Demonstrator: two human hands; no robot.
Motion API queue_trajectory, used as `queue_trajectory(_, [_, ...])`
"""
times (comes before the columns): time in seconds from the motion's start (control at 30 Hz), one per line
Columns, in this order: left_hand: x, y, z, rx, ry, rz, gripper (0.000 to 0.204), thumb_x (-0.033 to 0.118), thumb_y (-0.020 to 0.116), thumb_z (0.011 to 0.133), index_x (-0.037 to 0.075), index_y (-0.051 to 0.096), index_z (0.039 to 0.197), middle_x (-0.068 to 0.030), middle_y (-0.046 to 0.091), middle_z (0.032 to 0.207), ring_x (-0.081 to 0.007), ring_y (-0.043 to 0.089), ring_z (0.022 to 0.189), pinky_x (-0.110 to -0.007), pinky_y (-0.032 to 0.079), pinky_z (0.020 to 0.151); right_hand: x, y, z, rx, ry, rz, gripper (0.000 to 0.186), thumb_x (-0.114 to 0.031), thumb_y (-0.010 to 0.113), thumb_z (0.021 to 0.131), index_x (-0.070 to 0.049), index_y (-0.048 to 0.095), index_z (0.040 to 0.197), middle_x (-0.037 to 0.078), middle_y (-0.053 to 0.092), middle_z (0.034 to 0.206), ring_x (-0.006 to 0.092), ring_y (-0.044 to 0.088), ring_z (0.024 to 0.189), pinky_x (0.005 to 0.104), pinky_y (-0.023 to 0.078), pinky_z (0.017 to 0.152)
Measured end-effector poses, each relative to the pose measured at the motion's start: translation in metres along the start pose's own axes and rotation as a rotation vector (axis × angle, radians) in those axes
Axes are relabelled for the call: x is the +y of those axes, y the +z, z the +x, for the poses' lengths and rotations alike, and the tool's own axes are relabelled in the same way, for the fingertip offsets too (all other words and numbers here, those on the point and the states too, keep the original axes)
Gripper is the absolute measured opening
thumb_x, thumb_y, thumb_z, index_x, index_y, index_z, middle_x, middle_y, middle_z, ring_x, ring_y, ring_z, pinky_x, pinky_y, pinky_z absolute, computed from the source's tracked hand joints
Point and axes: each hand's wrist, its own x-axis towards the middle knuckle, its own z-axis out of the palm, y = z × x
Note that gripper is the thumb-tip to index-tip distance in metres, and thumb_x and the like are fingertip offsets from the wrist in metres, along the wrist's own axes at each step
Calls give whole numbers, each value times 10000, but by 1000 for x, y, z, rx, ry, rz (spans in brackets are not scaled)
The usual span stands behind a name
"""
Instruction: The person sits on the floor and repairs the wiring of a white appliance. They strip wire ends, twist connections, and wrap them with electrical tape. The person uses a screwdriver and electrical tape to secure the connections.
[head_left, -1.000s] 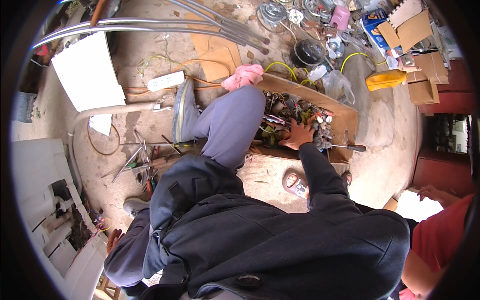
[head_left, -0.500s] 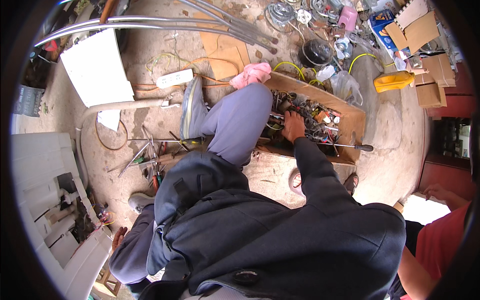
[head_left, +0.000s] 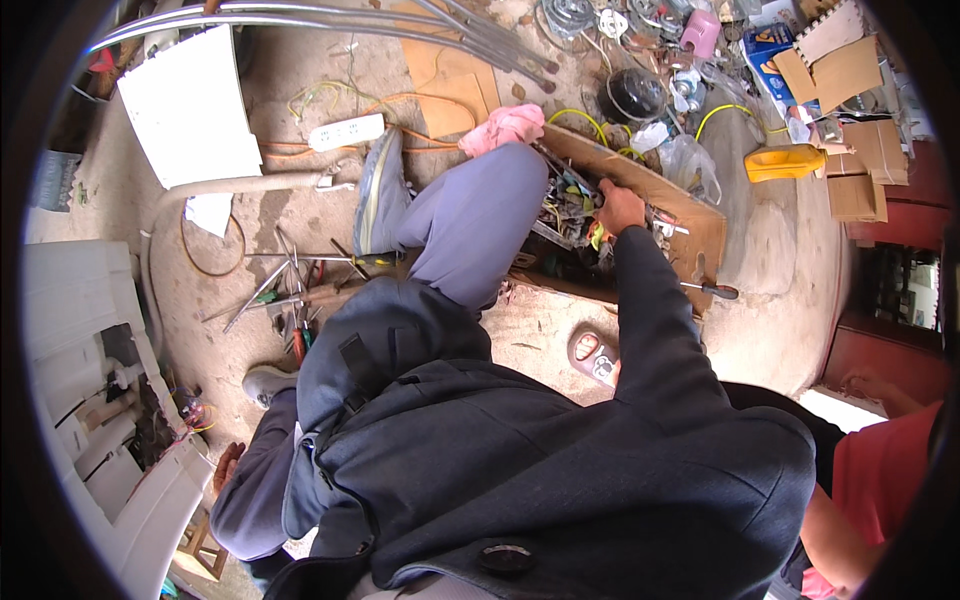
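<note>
My right hand (head_left: 622, 208) reaches into a wooden box (head_left: 683, 215) crowded with small tools and parts, fingers curled on something I cannot make out. A long screwdriver (head_left: 720, 291) lies across the box's right end, and a pink cloth (head_left: 500, 128) rests at its upper left corner beside my raised knee. My left hand (head_left: 228, 462) hangs low at the left by my leg, partly hidden, its visible fingers loosely extended. Left of my knee, several tools (head_left: 295, 300) lie heaped on the concrete floor.
A white appliance (head_left: 85, 300) stands left. A power strip (head_left: 346, 132), metal tubes (head_left: 300, 18) and a white panel (head_left: 185, 110) lie above. Cardboard (head_left: 850, 80) and a yellow jug (head_left: 785, 162) sit upper right. A co-worker in red (head_left: 880, 470) is at lower right, near a sandalled foot (head_left: 592, 355).
My right hand has moved up and rightward within the box, toward its back wall, and now curls among the parts. More of the sandalled foot shows below my arm.
</note>
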Motion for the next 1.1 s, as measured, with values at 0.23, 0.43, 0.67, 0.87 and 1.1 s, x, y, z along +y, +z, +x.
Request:
queue_trajectory(0.23, [2,-4,-5,7,-6,4,411,214,595,1034,-6,557,1379,-165,627,1328,-261,616,1199,-406,463,1084,-33,-16,-9,-20,175,-200,356,-276,808,772,-58,731,1043,173,754,942,370,743,909,474,599,793])
queue_trajectory(0.43, [0,-4,-1,26,-8,-14,407,211,602,1030,-4,562,1374,-161,632,1319,-256,620,1188,-401,470,1074,-38,39,-48,-976,-69,246,308,-218,622,874,1,744,1053,201,735,971,332,713,869,426,558,700])
queue_trajectory(0.67, [-5,-5,0,65,1,-49,403,208,610,1026,-1,568,1367,-156,639,1308,-251,624,1176,-396,478,1063,-42,146,-56,-729,-70,23,526,-471,681,832,-58,753,1150,257,707,1165,419,673,1113,464,541,973])
queue_trajectory(0.87, [-16,4,6,58,5,-88,399,206,617,1022,1,574,1362,-152,644,1298,-247,628,1165,-392,485,1053,-41,160,-47,-783,-35,55,548,-518,654,852,-113,744,1211,237,679,1267,394,637,1203,449,499,1041])
queue_trajectory(1.1, [-29,-2,4,43,-28,-107,395,203,625,1017,4,580,1355,-147,651,1287,-242,633,1152,-387,493,1042,-6,180,-34,-754,99,371,396,-376,562,957,-183,733,1258,170,654,1358,345,600,1277,437,465,1084])
